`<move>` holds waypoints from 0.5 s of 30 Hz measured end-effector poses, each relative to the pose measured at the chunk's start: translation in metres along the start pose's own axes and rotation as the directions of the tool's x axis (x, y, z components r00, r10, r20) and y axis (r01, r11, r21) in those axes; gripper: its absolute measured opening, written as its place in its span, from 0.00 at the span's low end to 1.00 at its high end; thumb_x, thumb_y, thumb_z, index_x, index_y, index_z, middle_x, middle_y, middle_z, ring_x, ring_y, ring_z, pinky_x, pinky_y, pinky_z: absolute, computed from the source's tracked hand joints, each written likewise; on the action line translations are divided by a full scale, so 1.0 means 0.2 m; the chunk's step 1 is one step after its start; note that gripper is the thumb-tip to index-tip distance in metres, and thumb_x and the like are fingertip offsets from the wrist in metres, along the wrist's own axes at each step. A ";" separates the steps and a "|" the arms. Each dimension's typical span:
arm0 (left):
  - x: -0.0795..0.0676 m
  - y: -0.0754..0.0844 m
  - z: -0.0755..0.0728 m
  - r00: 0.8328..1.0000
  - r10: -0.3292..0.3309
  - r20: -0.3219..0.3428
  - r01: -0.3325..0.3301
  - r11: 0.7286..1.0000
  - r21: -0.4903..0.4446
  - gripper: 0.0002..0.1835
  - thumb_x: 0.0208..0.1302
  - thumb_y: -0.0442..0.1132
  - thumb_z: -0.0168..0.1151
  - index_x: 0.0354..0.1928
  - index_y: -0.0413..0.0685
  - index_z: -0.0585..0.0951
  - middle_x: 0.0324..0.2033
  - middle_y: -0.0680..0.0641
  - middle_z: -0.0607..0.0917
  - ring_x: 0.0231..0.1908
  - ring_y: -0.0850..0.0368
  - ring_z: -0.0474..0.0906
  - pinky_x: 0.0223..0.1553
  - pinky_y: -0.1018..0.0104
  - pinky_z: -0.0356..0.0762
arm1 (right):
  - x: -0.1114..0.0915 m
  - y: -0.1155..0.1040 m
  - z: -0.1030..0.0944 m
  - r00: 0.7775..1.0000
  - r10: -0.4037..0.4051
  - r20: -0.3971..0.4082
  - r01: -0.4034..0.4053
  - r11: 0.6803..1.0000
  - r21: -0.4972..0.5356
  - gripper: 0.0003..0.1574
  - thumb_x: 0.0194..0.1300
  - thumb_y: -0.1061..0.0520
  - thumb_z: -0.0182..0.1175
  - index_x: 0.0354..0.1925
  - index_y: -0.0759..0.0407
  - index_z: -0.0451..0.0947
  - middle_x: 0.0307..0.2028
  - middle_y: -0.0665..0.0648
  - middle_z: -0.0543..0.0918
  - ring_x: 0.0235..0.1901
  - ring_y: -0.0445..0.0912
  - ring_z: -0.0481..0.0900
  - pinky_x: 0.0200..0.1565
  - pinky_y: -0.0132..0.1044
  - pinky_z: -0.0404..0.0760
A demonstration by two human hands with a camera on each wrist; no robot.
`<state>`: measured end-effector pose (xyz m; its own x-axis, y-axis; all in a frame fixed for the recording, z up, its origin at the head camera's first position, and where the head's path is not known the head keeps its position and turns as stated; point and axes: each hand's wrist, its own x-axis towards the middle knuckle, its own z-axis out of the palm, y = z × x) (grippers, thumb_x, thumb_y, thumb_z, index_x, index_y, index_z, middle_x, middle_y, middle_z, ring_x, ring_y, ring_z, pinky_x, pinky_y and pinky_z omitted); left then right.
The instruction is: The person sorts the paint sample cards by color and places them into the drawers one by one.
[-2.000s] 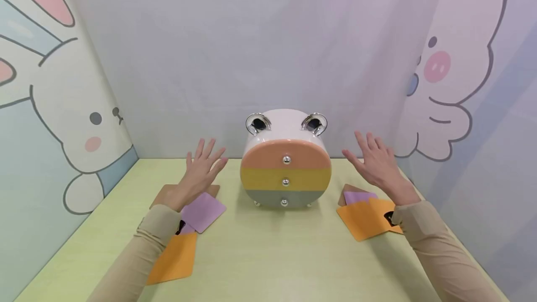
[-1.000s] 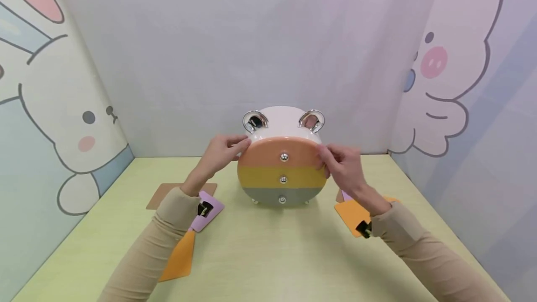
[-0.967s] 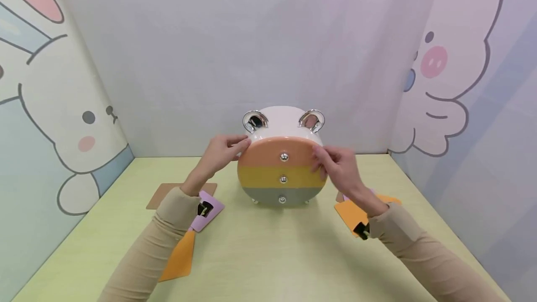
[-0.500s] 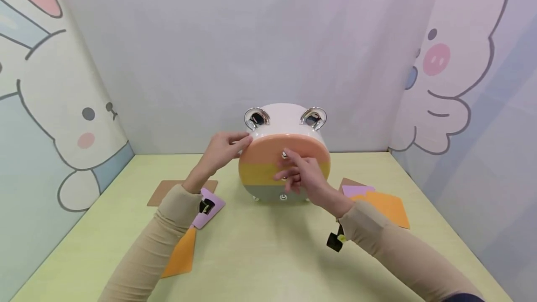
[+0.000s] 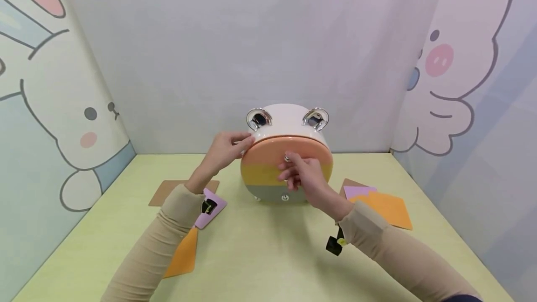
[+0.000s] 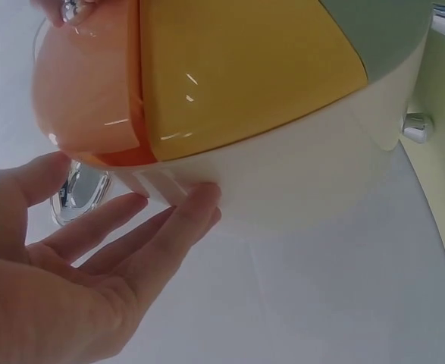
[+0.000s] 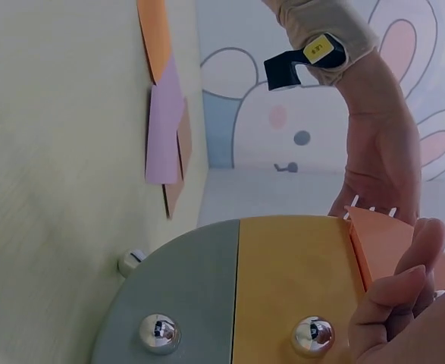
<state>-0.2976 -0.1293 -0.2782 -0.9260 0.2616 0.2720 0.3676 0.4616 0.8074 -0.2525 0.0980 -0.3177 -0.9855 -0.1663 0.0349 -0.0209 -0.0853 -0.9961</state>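
A small oval chest of drawers [image 5: 289, 120] with a white body and silver ears stands near the back wall. Its front has an orange top drawer [image 5: 264, 150], a yellow middle drawer [image 6: 252, 68] and a grey-green bottom drawer [image 7: 184, 265], each with a round silver knob. The thumb and forefinger of my right hand [image 5: 310, 178] pinch the top knob [image 5: 287, 158]. In the right wrist view the orange front juts out past the yellow one. My left hand [image 5: 222, 155] touches the chest's upper left side with extended, relaxed fingertips; its thumb lies by the orange drawer's edge.
Brown, purple [image 5: 211, 209] and orange [image 5: 182, 255] flat sheets lie on the table's left, partly under my left forearm. More orange [image 5: 388, 206], purple and brown sheets lie at the right. Walls with cartoon animals close in the table [image 5: 268, 255] on the sides.
Both hands have come from the table's sides to the chest. The right hand has moved on from its right edge to the top knob, and the orange drawer has come slightly out.
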 end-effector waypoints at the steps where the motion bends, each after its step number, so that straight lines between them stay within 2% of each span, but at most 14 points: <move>1: 0.00 0.00 0.00 1.000 0.003 0.000 -0.003 1.000 0.004 0.22 0.67 0.50 0.59 0.56 0.43 0.81 0.52 0.41 0.84 0.50 0.45 0.83 0.42 0.57 0.86 | -0.01 0.00 0.00 1.000 0.000 0.003 0.000 1.000 -0.002 0.26 0.70 0.43 0.54 0.32 0.65 0.80 0.17 0.51 0.84 0.10 0.41 0.73 0.16 0.30 0.67; 15: 0.00 -0.01 0.01 1.000 -0.001 0.006 0.001 0.999 0.042 0.24 0.68 0.52 0.58 0.58 0.44 0.80 0.52 0.41 0.84 0.52 0.45 0.82 0.42 0.57 0.86 | -0.11 -0.01 -0.02 0.998 0.009 0.058 -0.007 0.999 -0.034 0.31 0.70 0.40 0.54 0.34 0.68 0.78 0.17 0.51 0.82 0.12 0.43 0.72 0.17 0.30 0.69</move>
<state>-0.2981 -0.1291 -0.2815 -0.9258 0.2660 0.2685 0.3703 0.4968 0.7849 -0.2317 0.1049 -0.3172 -0.9742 -0.2237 0.0308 -0.0200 -0.0505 -0.9985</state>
